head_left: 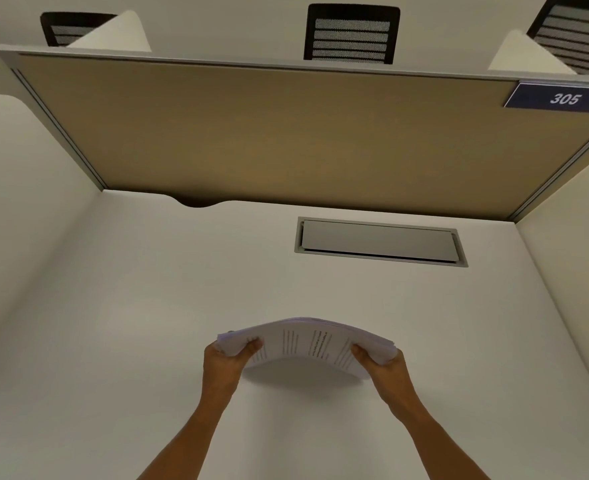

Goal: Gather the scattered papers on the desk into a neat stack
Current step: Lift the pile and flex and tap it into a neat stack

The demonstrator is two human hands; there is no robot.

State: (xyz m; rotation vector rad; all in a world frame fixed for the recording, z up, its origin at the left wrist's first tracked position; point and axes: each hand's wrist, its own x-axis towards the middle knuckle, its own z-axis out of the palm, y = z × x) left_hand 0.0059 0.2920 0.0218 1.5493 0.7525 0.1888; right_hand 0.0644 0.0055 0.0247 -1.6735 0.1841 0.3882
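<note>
A stack of white printed papers [306, 342] is held above the white desk [147, 323], near its front middle. The stack bows upward in the middle and casts a shadow on the desk beneath. My left hand [225, 362] grips the stack's left edge, thumb on top. Its right edge is gripped the same way by my right hand [381, 367]. The sheets' edges are roughly lined up, with a slight fan at both ends. No loose sheets show elsewhere on the desk.
A grey cable hatch [379, 241] is set in the desk at the back right. A tan partition [268, 133] closes the back, white side panels flank the desk. A dark cable notch [197, 201] sits at the back edge. Black chairs [351, 34] stand beyond.
</note>
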